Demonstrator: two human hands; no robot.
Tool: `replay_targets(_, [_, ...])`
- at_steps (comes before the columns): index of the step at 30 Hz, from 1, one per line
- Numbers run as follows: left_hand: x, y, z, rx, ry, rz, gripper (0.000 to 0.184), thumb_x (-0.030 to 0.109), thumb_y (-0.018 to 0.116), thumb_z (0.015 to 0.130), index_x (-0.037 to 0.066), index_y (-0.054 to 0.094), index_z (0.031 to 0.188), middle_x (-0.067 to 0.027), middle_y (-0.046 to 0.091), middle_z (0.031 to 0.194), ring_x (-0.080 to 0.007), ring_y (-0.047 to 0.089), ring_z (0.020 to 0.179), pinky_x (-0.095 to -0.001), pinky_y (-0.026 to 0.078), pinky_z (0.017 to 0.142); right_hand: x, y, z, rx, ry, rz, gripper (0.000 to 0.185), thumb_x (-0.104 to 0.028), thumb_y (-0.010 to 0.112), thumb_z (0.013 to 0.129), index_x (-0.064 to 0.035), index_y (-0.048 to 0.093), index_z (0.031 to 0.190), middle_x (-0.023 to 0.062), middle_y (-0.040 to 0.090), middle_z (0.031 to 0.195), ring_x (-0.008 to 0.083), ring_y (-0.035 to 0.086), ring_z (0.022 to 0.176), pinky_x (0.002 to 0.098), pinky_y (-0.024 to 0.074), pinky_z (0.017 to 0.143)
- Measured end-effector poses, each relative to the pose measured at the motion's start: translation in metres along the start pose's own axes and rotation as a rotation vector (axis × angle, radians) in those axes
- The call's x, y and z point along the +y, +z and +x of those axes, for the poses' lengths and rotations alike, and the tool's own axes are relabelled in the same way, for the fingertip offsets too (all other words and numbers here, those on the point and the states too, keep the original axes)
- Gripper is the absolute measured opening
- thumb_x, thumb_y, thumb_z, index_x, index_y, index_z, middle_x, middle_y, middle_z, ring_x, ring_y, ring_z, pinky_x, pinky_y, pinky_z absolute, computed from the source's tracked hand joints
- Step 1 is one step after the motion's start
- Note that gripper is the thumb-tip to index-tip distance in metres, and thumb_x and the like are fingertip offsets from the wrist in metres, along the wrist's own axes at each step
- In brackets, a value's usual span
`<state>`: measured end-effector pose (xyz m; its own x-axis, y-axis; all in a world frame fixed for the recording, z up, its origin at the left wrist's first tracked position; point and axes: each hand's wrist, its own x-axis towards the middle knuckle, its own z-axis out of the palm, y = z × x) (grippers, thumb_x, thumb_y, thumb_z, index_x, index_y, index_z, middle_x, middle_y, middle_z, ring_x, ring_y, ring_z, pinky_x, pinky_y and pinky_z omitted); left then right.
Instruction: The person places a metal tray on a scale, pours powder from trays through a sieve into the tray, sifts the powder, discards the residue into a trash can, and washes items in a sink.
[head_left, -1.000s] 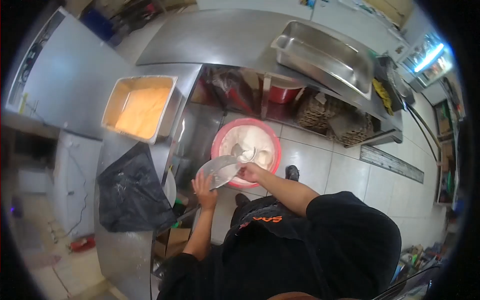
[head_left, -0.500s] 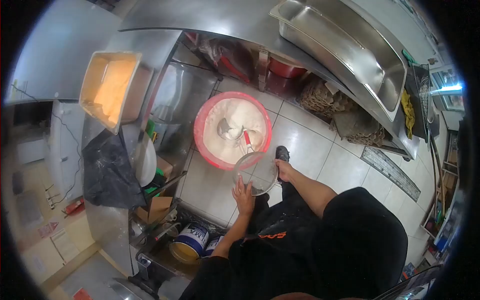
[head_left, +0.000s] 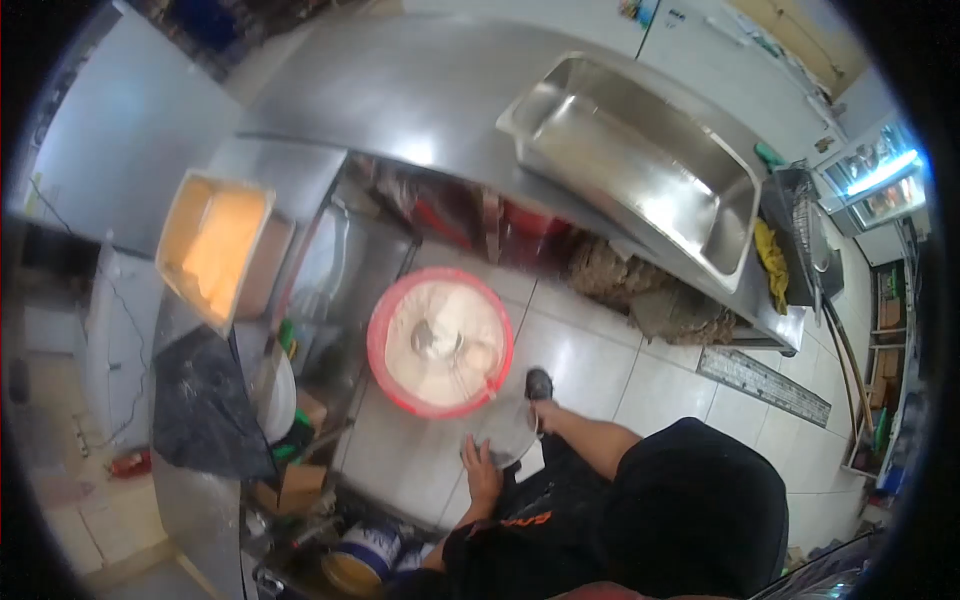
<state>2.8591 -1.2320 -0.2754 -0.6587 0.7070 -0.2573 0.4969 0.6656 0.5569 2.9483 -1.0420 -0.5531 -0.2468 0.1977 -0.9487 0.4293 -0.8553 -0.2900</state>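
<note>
Your steel counter runs around a tiled floor. On it are two steel pans, one with orange powder, another farther right. One red tub on the floor contains whitish powder and one metal scoop. Just beside the tub, your right hand grips one round strainer; your left hand touches its rim with fingers spread, whether clasping I cannot tell.

Round see-through vessel, slightly blurred, held near red tub
</note>
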Motion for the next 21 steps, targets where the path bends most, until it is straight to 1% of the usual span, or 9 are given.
replay_targets(2, [-0.003, -0.002, -0.003, 0.093, 0.060, -0.027, 0.070, 0.001, 0.067, 0.069, 0.001, 0.044, 0.135, -0.0297, 0.033, 0.148, -0.0516, 0.036, 0.131, -0.0560, 0.027, 0.113, 0.006, 0.000, 0.018, -0.180, 0.264, 0.059, 0.017, -0.022, 0.054, 0.096, -0.0062, 0.062, 0.096, 0.0098, 0.065, 0.087, 0.0245, 0.064, 0.073, 0.0463, 0.0557, 0.066])
replay_targets(4, [-0.019, -0.009, 0.005, 0.185, 0.070, -0.088, 0.070, 0.000, 0.067, 0.069, 0.001, 0.044, 0.135, -0.0293, 0.036, 0.145, -0.0499, 0.036, 0.132, -0.0544, 0.027, 0.114, -0.087, 0.056, -0.117, -0.081, 0.148, -0.011, 0.026, -0.028, 0.058, 0.095, -0.0061, 0.064, 0.107, 0.0122, 0.068, 0.095, 0.0258, 0.066, 0.078, 0.0476, 0.0560, 0.073])
replay_targets(7, [-0.069, -0.034, 0.025, 0.323, -0.201, -0.322, 0.068, -0.002, 0.064, 0.070, 0.000, 0.045, 0.135, -0.0267, 0.047, 0.137, -0.0431, 0.041, 0.132, -0.0491, 0.031, 0.114, -0.145, 0.077, -0.150, -0.407, 0.079, -0.204, 0.045, -0.033, 0.067, 0.091, -0.0052, 0.060, 0.125, 0.0161, 0.069, 0.105, 0.0310, 0.067, 0.092, 0.0494, 0.0541, 0.084])
replay_targets(9, [-0.119, -0.065, 0.043, 0.257, -0.502, -0.681, 0.066, 0.001, 0.062, 0.072, 0.004, 0.044, 0.136, -0.0216, 0.053, 0.127, -0.0375, 0.057, 0.114, -0.0492, 0.048, 0.098, -0.179, 0.082, -0.176, -0.458, -0.760, -1.132, 0.071, -0.039, 0.077, 0.081, -0.0093, 0.050, 0.140, 0.0188, 0.061, 0.126, 0.0366, 0.059, 0.117, 0.0519, 0.0452, 0.101])
replay_targets(11, [-0.051, -0.165, 0.050, 0.119, -0.751, -0.920, 0.062, 0.006, 0.059, 0.077, 0.011, 0.042, 0.136, -0.0139, 0.058, 0.113, -0.0279, 0.064, 0.090, -0.0454, 0.057, 0.071, -0.218, 0.075, -0.233, -0.390, -0.975, -1.450, 0.081, -0.040, 0.080, 0.077, -0.0121, 0.045, 0.144, 0.0190, 0.053, 0.137, 0.0375, 0.052, 0.125, 0.0525, 0.0391, 0.106])
replay_targets(12, [-0.049, -0.184, 0.053, 0.127, -0.732, -0.924, 0.062, 0.006, 0.059, 0.077, 0.011, 0.042, 0.136, -0.0139, 0.058, 0.113, -0.0279, 0.064, 0.090, -0.0454, 0.057, 0.071, -0.239, 0.073, -0.273, -0.310, -1.165, -1.767, 0.092, -0.041, 0.083, 0.072, -0.0149, 0.040, 0.149, 0.0192, 0.044, 0.147, 0.0383, 0.044, 0.134, 0.0531, 0.0330, 0.112])
replay_targets(14, [-0.046, -0.215, 0.060, 0.090, -0.615, -1.139, 0.056, 0.008, 0.055, 0.081, 0.017, 0.042, 0.135, -0.0077, 0.058, 0.099, -0.0230, 0.062, 0.078, -0.0433, 0.055, 0.056, -0.268, 0.071, -0.322, -0.308, -1.131, -1.817, 0.100, -0.041, 0.086, 0.065, -0.0177, 0.038, 0.150, 0.0180, 0.033, 0.154, 0.0365, 0.035, 0.141, 0.0566, 0.0255, 0.115])
replay_targets(20, [0.028, -0.284, 0.120, -0.170, -0.275, -1.444, 0.058, 0.004, 0.051, 0.081, 0.011, 0.043, 0.138, -0.0118, 0.063, 0.112, -0.0256, 0.067, 0.090, -0.0376, 0.058, 0.062, -0.337, 0.033, -0.367, -0.177, -1.523, -1.554, 0.090, -0.040, 0.086, 0.063, -0.0157, 0.047, 0.140, 0.0159, 0.048, 0.136, 0.0376, 0.039, 0.134, 0.0607, 0.0243, 0.114])
replay_targets(21, [0.050, -0.291, 0.130, -0.163, -0.270, -1.458, 0.058, 0.004, 0.051, 0.081, 0.011, 0.043, 0.138, -0.0118, 0.063, 0.112, -0.0256, 0.067, 0.090, -0.0376, 0.058, 0.062, -0.355, 0.027, -0.405, 0.004, -1.752, -1.473, 0.083, -0.041, 0.084, 0.064, -0.0153, 0.050, 0.136, 0.0138, 0.051, 0.129, 0.0352, 0.042, 0.129, 0.0582, 0.0276, 0.110])
